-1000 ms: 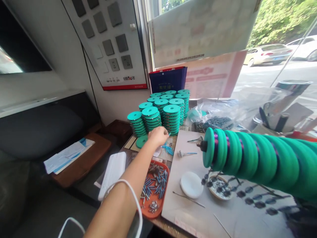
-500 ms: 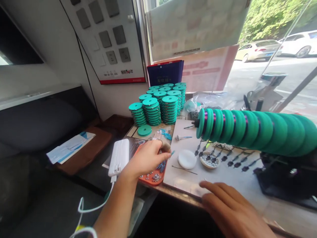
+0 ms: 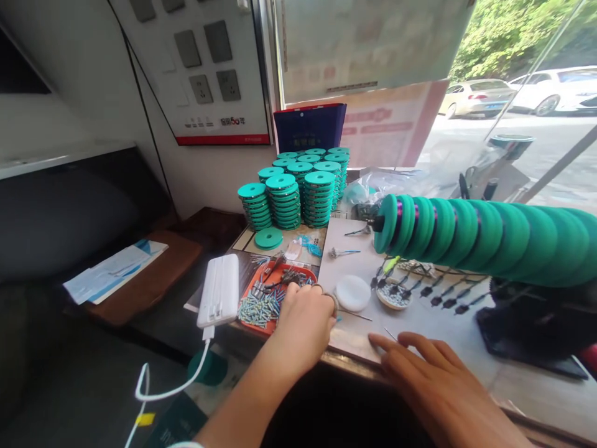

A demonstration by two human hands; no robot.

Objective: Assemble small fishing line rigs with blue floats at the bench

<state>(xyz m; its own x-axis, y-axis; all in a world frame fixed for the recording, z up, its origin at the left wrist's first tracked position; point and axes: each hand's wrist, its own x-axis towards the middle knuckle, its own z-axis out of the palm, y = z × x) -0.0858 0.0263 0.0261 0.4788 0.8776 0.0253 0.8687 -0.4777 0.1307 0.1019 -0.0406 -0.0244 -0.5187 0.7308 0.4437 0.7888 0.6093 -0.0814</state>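
Observation:
My left hand (image 3: 305, 320) is closed over the board's near left edge. A small blue tip (image 3: 338, 319) shows by its fingers; the rest of what they grip is hidden. Just behind it is an orange tray (image 3: 245, 322) of small metal pieces and blue-green bits. My right hand (image 3: 433, 370) lies palm down with fingers stretched out, by a thin silver sliver (image 3: 390, 335) on the pale board (image 3: 349, 345). Between and beyond the hands are a white round lid (image 3: 353, 292), a thin rod (image 3: 357, 315) and a small bowl (image 3: 394, 302) of tiny pale pieces.
A row of green spools (image 3: 485, 233) on a horizontal shaft overhangs the board at right, with dark pieces dangling below. Stacks of green spools (image 3: 282, 202) stand at the back. A white power bank (image 3: 218, 289) with a cable lies left of the tray. Plastic bags sit by the window.
My left hand has come down and right from above the tray to the board's near edge, uncovering much of the tray. My right hand has shifted slightly left.

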